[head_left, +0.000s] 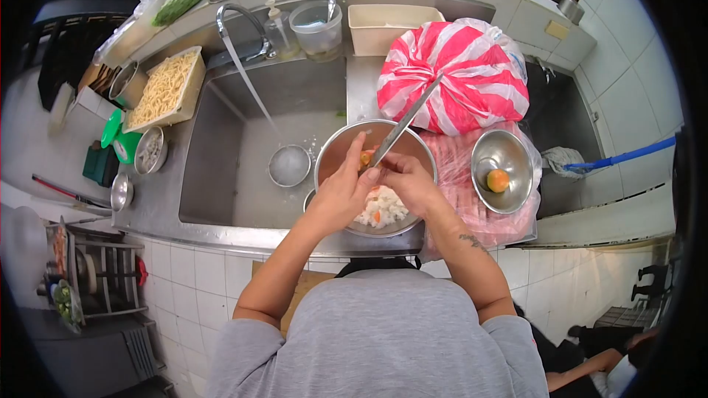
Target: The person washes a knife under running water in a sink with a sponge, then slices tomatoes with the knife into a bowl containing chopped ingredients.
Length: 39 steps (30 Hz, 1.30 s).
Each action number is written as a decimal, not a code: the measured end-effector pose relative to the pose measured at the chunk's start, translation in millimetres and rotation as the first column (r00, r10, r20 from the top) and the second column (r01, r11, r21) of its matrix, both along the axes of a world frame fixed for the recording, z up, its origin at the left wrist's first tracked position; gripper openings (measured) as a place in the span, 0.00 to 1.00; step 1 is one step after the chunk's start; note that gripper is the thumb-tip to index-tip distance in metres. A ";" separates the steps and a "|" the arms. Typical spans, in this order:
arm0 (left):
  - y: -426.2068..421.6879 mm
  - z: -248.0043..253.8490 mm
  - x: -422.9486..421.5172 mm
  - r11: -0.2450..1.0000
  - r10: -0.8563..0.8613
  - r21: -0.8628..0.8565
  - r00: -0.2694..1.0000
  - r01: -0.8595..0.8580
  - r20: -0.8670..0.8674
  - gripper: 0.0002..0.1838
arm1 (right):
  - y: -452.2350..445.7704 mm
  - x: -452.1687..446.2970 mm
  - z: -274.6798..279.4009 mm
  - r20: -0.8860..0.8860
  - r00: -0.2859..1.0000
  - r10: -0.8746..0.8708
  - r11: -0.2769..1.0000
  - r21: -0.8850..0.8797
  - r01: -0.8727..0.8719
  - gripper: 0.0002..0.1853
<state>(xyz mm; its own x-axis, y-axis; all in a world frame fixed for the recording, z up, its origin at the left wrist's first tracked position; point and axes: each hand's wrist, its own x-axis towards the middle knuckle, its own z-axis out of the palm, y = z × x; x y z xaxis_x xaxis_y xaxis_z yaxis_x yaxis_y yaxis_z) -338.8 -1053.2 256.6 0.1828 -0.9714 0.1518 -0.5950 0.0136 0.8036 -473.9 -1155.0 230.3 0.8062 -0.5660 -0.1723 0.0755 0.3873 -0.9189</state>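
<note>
Both my hands meet over a round metal bowl [322, 166] at the sink's front edge. My left hand [343, 190] has its fingers curved around a small orange-red piece [366, 157], perhaps tomato, mostly hidden by the fingers. Fingers of my right hand [408, 180] close around the lower end of a long knife [408, 119]; its handle is hidden. The blade slants up and to the right. Inside the bowl lie white chopped bits [383, 206] with some orange pieces. To the right, a metal bowl [483, 149] holds an orange-red tomato [498, 180].
Water runs from the tap [247, 11] into the sink [221, 199], where a small bowl [289, 166] sits. A red-and-white striped bag [457, 66] and wrapped pink packages [450, 158] lie right. Noodles fill a tray [193, 92] at left. Another person's arm [590, 368] shows lower right.
</note>
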 end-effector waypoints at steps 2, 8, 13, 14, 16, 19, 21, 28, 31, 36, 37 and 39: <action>4.6 -1.2 9.9 0.998 -0.069 -0.014 0.960 0.067 -0.273 0.31 | -6.7 -1.8 1.2 0.044 0.999 -0.029 0.990 0.141 0.023 0.21; 14.9 17.4 25.7 0.952 0.097 0.216 0.456 0.216 -0.885 0.29 | -22.9 -6.5 5.7 0.236 0.970 0.067 0.958 0.256 -0.129 0.20; 9.2 17.0 28.0 0.935 0.102 0.249 0.481 0.253 -0.871 0.27 | -20.8 1.2 2.9 0.227 0.955 0.192 0.963 0.145 -0.228 0.20; 8.1 20.0 25.3 0.940 0.103 0.254 0.522 0.227 -0.847 0.27 | -19.6 2.3 1.3 0.214 0.952 0.219 0.963 0.108 -0.246 0.20; 6.0 23.0 21.8 0.949 0.099 0.253 0.586 0.187 -0.804 0.26 | -16.2 4.6 -0.9 0.124 0.968 0.218 0.971 0.069 -0.227 0.20; 2.4 22.3 23.9 0.948 0.106 0.267 0.621 0.172 -0.776 0.25 | -14.1 9.6 -5.1 0.075 0.977 0.201 0.977 0.058 -0.205 0.21; -0.6 19.9 29.9 0.924 0.146 0.324 0.598 0.202 -0.788 0.25 | -12.5 11.6 -4.8 0.011 0.985 0.171 0.985 0.008 -0.171 0.22; -10.8 16.2 34.7 0.883 0.147 0.412 0.701 0.224 -0.698 0.25 | -12.9 10.0 -6.3 -0.194 0.971 0.143 0.956 -0.228 -0.186 0.26; -12.7 21.2 33.5 0.906 0.150 0.391 0.741 0.161 -0.654 0.22 | -15.6 8.3 0.2 -0.182 0.977 0.109 0.958 -0.244 -0.152 0.26; -23.3 -10.1 21.5 0.963 0.228 0.199 0.943 -0.182 -0.240 0.17 | -11.7 15.2 -3.9 -0.128 0.991 0.037 0.952 -0.297 -0.074 0.24; -23.6 -11.3 20.7 0.959 0.245 0.201 0.939 -0.199 -0.243 0.17 | -10.1 15.7 -5.1 -0.118 0.993 0.013 0.945 -0.324 -0.051 0.24; -23.2 -10.1 19.6 0.952 0.277 0.203 0.929 -0.230 -0.246 0.16 | -9.4 14.9 -9.1 -0.141 0.990 -0.017 0.932 -0.360 -0.035 0.24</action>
